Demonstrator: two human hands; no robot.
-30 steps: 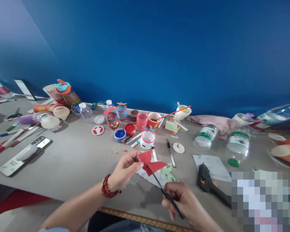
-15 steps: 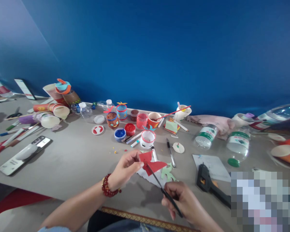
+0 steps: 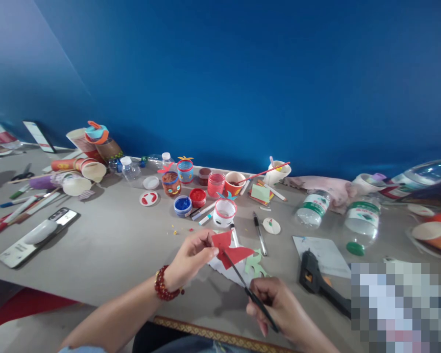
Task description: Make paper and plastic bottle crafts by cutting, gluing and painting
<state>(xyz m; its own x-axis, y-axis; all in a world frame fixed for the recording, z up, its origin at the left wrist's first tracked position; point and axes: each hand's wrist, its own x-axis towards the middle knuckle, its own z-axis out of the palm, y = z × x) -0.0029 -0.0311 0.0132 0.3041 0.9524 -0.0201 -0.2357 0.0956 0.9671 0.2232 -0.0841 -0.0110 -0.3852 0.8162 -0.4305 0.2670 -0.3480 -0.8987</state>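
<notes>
Left hand point(image 3: 187, 256): through the head camera, my only view, I see its fingers pinching the red paper point(image 3: 238, 254) by its left edge.
Red paper: raised just beyond those fingertips, with one pointed flap spread toward the right.
Right hand point(image 3: 274, 301): fingers curled around the black-handled scissors point(image 3: 256, 298), whose blades reach forward-left from the grip to meet the paper.
Change: next to none that I can make out; paper, blades and both grips sit almost as they did half a second ago. I read that as a steady hold in the middle of cutting, or a very slow stroke; how far the blades are parted is too small for me to tell.
Green paper cutout point(image 3: 255, 265): on the surface point(image 3: 125, 255), just beyond the right fingers.
Red-rimmed white cup point(image 3: 224, 215): beyond the left fingertips, apart from them.
Glue gun point(image 3: 310, 274): right of the right fingers, untouched.
</notes>
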